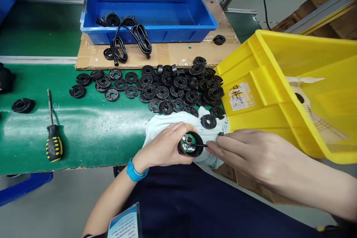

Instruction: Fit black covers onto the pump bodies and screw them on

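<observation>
My left hand [163,147] is wrapped around a black cylindrical housing [198,151], its open end facing up toward me. Inside the housing sit a green circuit board [187,147] and a few thin coloured wires. Between its fingertips, my right hand [252,152] pinches a thin black tool [201,145] that reaches over the rim into the housing; its exact kind is unclear. A pale cloth [158,124] lies on the bench under my hands. Just beyond the housing, one black slotted disc [208,121] rests on the cloth.
Many black discs [161,92] are heaped ahead of my hands. A yellow bin [251,109] leans at the right. Behind stands a blue bin [156,33] on cardboard [167,54], with coiled black cables [142,39] over its edge. A screwdriver [54,143] lies left on the green bench [97,134].
</observation>
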Demonstrator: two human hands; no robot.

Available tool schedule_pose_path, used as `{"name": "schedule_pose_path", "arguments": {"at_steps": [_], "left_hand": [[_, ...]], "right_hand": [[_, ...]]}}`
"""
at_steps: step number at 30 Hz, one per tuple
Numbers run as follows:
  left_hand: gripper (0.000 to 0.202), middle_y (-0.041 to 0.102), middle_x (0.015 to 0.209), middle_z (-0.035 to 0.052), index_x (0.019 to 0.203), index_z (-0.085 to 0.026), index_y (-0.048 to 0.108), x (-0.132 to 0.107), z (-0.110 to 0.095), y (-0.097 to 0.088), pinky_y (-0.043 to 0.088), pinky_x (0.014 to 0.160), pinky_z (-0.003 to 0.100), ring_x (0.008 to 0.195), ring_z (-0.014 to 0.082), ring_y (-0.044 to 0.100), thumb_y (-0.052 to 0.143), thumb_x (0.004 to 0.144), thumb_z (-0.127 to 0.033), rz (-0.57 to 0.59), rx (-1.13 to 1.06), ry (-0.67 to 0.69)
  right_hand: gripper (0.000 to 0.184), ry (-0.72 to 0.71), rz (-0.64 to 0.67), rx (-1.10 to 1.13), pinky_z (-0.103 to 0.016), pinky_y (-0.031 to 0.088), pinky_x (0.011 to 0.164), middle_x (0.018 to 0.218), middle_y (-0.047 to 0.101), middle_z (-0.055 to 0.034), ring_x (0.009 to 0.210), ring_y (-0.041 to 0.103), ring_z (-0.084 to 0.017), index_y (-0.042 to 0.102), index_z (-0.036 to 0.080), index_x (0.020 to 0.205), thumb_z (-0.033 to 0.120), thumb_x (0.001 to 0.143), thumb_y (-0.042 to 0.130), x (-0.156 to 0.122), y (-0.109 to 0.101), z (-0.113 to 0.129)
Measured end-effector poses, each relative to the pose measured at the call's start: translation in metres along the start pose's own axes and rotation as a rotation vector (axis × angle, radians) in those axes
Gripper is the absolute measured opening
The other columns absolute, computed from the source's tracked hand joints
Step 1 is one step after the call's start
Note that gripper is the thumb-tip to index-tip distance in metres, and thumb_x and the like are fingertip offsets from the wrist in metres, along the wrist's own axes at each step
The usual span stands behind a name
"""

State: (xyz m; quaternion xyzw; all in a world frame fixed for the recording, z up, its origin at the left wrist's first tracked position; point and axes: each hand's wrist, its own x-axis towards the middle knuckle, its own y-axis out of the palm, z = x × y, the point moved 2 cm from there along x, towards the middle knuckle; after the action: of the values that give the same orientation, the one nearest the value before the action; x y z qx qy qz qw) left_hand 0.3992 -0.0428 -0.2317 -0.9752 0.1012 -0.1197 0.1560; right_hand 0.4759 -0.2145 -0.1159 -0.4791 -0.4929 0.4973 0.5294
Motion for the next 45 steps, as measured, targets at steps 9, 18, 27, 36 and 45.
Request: {"name": "schedule_pose_path", "arguments": {"at_steps": [9, 18, 27, 36, 45], "left_hand": [[0.043, 0.066, 0.118, 0.0063, 0.117, -0.023, 0.054, -0.001, 0.001, 0.004, 0.053, 0.097, 0.038, 0.109, 0.0257, 0.065, 0.078, 0.081, -0.024, -0.054, 0.010, -0.043], [0.052, 0.066, 0.122, 0.0086, 0.124, -0.024, 0.057, -0.005, -0.001, -0.002, 0.052, 0.103, 0.040, 0.117, 0.0267, 0.064, 0.085, 0.082, -0.034, -0.089, 0.022, 0.032], [0.048, 0.069, 0.123, 0.0077, 0.123, -0.023, 0.055, -0.013, -0.005, 0.009, 0.051, 0.103, 0.040, 0.119, 0.0277, 0.065, 0.082, 0.085, -0.033, -0.149, 0.133, 0.011], [0.044, 0.070, 0.121, 0.0086, 0.122, -0.022, 0.055, -0.015, 0.002, 0.010, 0.052, 0.100, 0.041, 0.115, 0.0275, 0.066, 0.078, 0.086, -0.031, -0.136, 0.127, 0.027], [0.045, 0.068, 0.122, 0.0098, 0.123, -0.021, 0.054, -0.016, 0.002, 0.010, 0.052, 0.101, 0.043, 0.116, 0.0285, 0.064, 0.078, 0.088, -0.032, -0.146, 0.151, 0.031]], "right_hand": [[0.040, -0.113, 0.007, -0.095, -0.038, 0.033, 0.055, 0.071, 0.054, -0.0025, 0.060, 0.044, -0.021, 0.063, 0.018, 0.090, -0.001, 0.104, 0.032, 0.002, 0.007, -0.009], [0.040, -0.106, 0.010, -0.020, -0.037, 0.030, 0.057, 0.071, 0.051, -0.0018, 0.061, 0.040, -0.019, 0.062, 0.018, 0.085, 0.008, 0.110, 0.033, -0.001, 0.014, -0.014], [0.037, -0.174, -0.020, -0.003, -0.037, 0.030, 0.056, 0.070, 0.053, -0.0022, 0.060, 0.044, -0.019, 0.063, 0.017, 0.089, 0.008, 0.110, 0.034, 0.004, 0.004, -0.009], [0.030, -0.156, -0.020, 0.050, -0.038, 0.033, 0.055, 0.074, 0.063, -0.0025, 0.061, 0.053, -0.020, 0.061, 0.019, 0.110, 0.002, 0.105, 0.036, 0.011, 0.000, -0.009], [0.028, -0.173, 0.033, -0.010, -0.037, 0.038, 0.056, 0.076, 0.063, -0.0043, 0.062, 0.054, -0.019, 0.058, 0.013, 0.117, 0.003, 0.105, 0.034, 0.009, -0.002, -0.009]]}}
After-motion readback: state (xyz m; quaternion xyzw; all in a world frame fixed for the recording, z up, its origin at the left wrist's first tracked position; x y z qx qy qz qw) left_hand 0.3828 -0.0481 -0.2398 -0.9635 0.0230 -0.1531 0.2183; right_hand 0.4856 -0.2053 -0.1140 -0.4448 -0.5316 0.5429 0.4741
